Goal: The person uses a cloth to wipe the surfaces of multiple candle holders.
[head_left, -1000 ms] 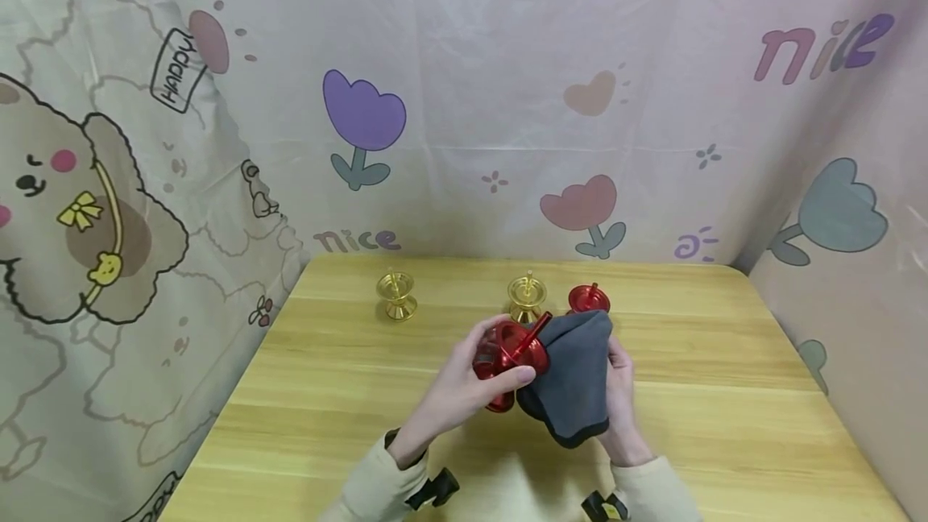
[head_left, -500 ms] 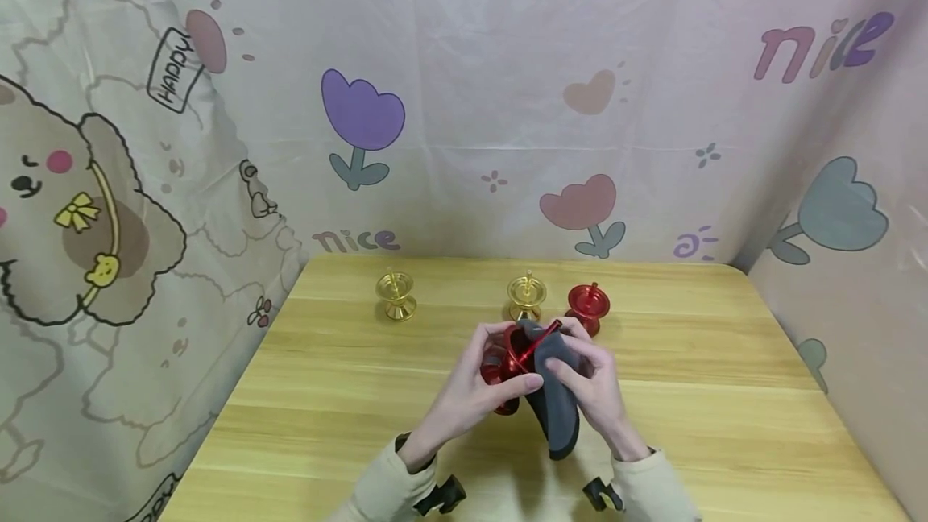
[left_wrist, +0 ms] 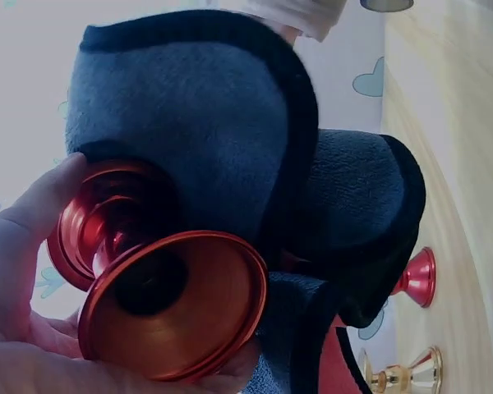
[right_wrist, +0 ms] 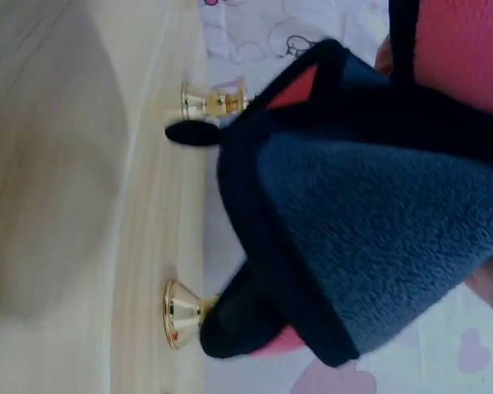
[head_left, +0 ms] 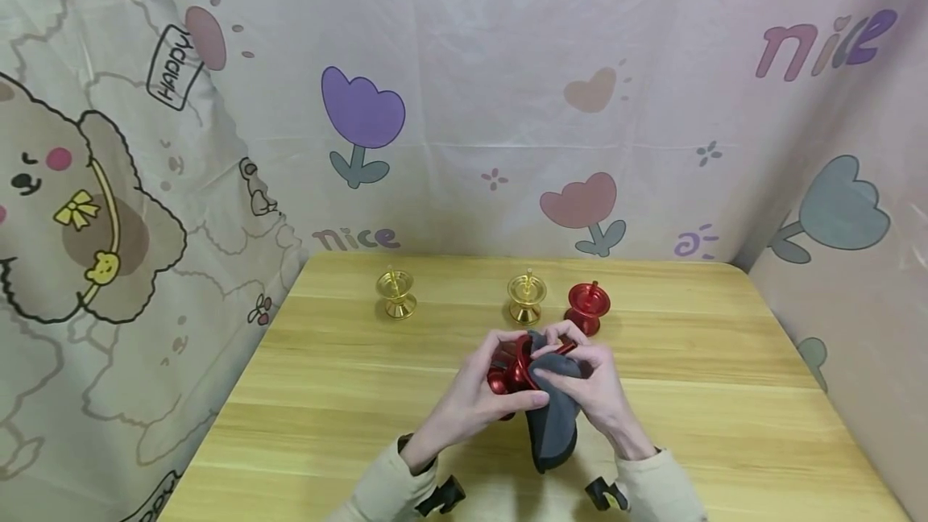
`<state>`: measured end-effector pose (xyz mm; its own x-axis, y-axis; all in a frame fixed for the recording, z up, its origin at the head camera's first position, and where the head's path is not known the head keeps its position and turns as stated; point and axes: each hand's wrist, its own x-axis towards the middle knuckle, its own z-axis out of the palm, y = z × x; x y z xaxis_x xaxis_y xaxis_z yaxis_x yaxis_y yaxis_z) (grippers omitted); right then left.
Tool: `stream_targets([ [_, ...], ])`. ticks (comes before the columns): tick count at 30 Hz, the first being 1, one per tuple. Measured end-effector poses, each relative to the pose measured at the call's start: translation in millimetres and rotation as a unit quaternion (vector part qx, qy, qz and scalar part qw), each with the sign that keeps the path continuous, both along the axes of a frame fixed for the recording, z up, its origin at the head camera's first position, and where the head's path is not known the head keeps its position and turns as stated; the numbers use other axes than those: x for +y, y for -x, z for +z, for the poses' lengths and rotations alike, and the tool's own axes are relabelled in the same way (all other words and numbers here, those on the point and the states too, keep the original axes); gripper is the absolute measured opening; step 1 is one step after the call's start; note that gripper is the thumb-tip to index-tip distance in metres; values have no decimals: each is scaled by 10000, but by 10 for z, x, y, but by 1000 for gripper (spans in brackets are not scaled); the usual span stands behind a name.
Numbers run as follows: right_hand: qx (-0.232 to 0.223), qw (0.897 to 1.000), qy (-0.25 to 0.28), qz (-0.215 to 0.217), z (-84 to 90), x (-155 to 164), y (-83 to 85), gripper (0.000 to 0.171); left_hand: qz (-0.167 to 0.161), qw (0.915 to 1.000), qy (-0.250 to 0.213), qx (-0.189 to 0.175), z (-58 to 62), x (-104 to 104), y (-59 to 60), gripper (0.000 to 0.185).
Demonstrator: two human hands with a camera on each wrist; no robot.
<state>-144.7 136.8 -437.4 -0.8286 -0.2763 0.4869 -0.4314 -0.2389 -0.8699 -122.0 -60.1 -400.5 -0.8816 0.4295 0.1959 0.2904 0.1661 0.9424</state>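
My left hand (head_left: 464, 397) grips a red metal candle holder (head_left: 500, 379) by its stem and cup, tilted with its spike toward the right. In the left wrist view, the hollow base of the candle holder (left_wrist: 177, 308) faces the camera. A dark grey cloth (head_left: 554, 421) with black edging is in my right hand (head_left: 602, 393). Those right fingers pinch the cloth round the spike, whose red tip pokes out. Folds of the cloth (right_wrist: 378, 222) hide most of the right fingers in the right wrist view; a pink reverse side shows there.
Behind the hands, a second red candle holder (head_left: 589, 308) stands upright on the wooden table (head_left: 326, 393). A gold candle holder (head_left: 526, 298) stands just left of it, another gold candle holder (head_left: 396, 295) farther left. A printed curtain (head_left: 464, 103) hangs behind the table.
My right hand has come round from behind the cloth, folded it and closed it over the spike. Both hands and the candle holder have shifted slightly down and right.
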Motion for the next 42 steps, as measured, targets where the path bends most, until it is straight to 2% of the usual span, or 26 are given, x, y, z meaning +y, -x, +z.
stream_targets([
  [3,122,9993,207,-302,-11,-38,-19,14,21,10000,-30,38,3,18,-2,61],
  [6,83,9964,751,-396,-23,-81,-34,20,29,9999,-110,55,-1,30,-10,61],
  [12,-307,9789,1931,-589,-21,-148,-76,32,141,9997,-142,165,-34,24,-31,61],
  [16,-272,9740,2145,-670,-16,-153,-86,31,218,9996,-114,155,-47,7,-41,61],
  [18,64,9802,1822,-768,-22,-140,-80,27,222,9996,-132,125,-47,-3,-46,61],
  [21,768,9870,962,-1032,-34,-108,-67,27,254,9995,-92,183,-42,-29,-54,62],
  [25,1441,9795,-194,-1398,-30,-80,-72,28,320,9989,27,346,-39,-63,-54,63],
  [28,1595,9760,-585,-1361,-19,-75,-91,29,307,9986,73,415,-36,-76,-49,63],
  [31,1350,9830,-626,-1080,-8,-69,-117,23,260,9987,66,434,-35,-82,-52,64],
  [33,833,9934,-438,-662,-1,-58,-136,20,198,9988,40,440,-36,-85,-59,64],
  [35,240,9991,-227,-276,4,-49,-148,18,143,9991,26,392,-38,-86,-65,64],
  [38,-370,9990,163,174,0,-49,-146,16,88,9995,-3,299,-47,-86,-70,65],
  [39,-434,9984,261,258,-4,-55,-143,11,81,9995,-1,304,-52,-85,-70,65],
  [42,-496,9962,577,413,-15,-82,-131,19,93,9994,16,329,-62,-80,-65,64],
])
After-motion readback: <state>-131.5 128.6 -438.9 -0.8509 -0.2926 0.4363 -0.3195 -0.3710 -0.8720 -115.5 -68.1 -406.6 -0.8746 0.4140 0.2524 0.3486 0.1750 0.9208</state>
